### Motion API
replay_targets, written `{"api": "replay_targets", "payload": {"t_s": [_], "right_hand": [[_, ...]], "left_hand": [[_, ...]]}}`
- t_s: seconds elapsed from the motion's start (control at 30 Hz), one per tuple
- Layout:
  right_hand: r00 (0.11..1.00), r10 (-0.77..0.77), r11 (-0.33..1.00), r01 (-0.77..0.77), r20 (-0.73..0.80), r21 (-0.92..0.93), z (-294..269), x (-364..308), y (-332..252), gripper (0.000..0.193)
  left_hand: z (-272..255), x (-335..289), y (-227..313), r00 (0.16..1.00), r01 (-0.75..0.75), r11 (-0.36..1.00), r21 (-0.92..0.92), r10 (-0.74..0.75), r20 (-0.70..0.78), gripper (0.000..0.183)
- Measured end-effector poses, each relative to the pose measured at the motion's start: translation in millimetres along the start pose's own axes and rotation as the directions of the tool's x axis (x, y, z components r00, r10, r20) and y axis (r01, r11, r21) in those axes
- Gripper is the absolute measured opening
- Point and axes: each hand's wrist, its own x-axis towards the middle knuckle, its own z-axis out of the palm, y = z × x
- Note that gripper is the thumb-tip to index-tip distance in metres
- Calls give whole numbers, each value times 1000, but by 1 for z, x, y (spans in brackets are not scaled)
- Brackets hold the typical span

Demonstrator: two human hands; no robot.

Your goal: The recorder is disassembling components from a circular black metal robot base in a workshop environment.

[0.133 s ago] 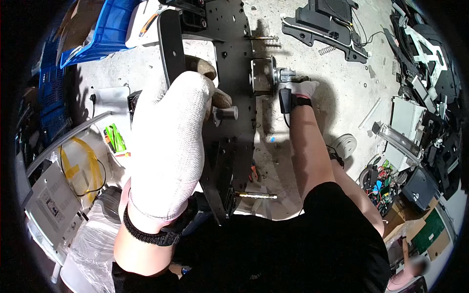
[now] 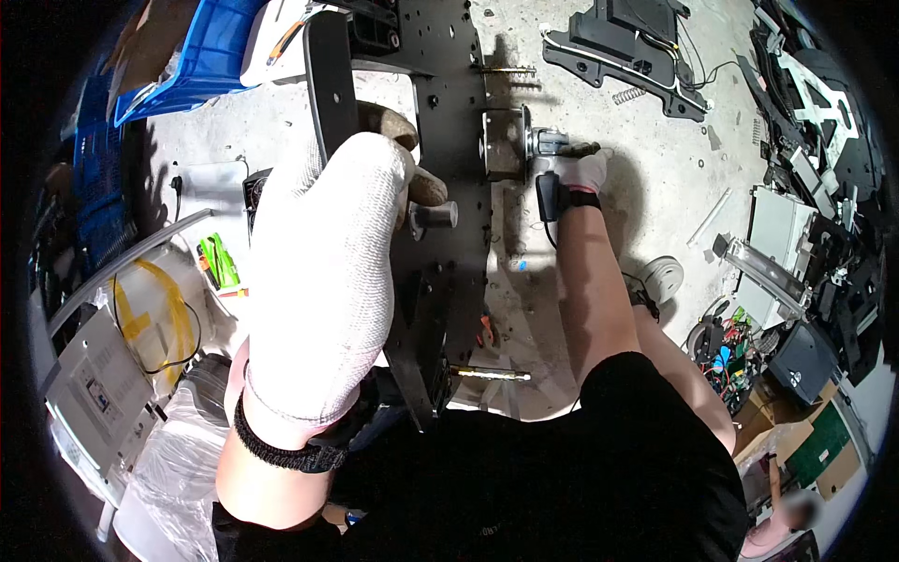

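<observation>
A large black metal frame [image 2: 449, 122] with many holes stands in front of me. My left hand [image 2: 342, 206], in a white knitted glove with brown-coated fingertips, reaches over its left side with the fingers curled; what they close on is hidden behind the hand. Beside those fingertips a short silver metal cylinder [image 2: 437, 215] sticks out of the frame. On the frame's right side a metal bracket [image 2: 505, 144] carries a grey round fitting [image 2: 548, 142]. My right hand [image 2: 582, 172], gloved in white, is closed at that fitting, its fingers partly hidden.
Threaded rods [image 2: 492, 374] project from the frame's right side. A blue crate [image 2: 192, 70] stands at the far left, near a green tool pack [image 2: 218, 262]. A black assembly with cables [image 2: 627, 51] lies far right. Parts and wires [image 2: 726, 351] crowd the right, where another person [image 2: 782, 525] is visible.
</observation>
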Motion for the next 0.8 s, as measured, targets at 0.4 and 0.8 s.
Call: {"api": "replay_targets", "payload": {"t_s": [0.4, 0.8], "right_hand": [[998, -55, 998, 55, -9, 28, -18, -8, -2, 50], [958, -269, 823, 284, 104, -492, -54, 78, 26, 34]], "left_hand": [[3, -2, -3, 989, 147, 966, -213, -150, 4, 30], [3, 0, 2, 987, 156, 980, -121, -158, -3, 29]]}}
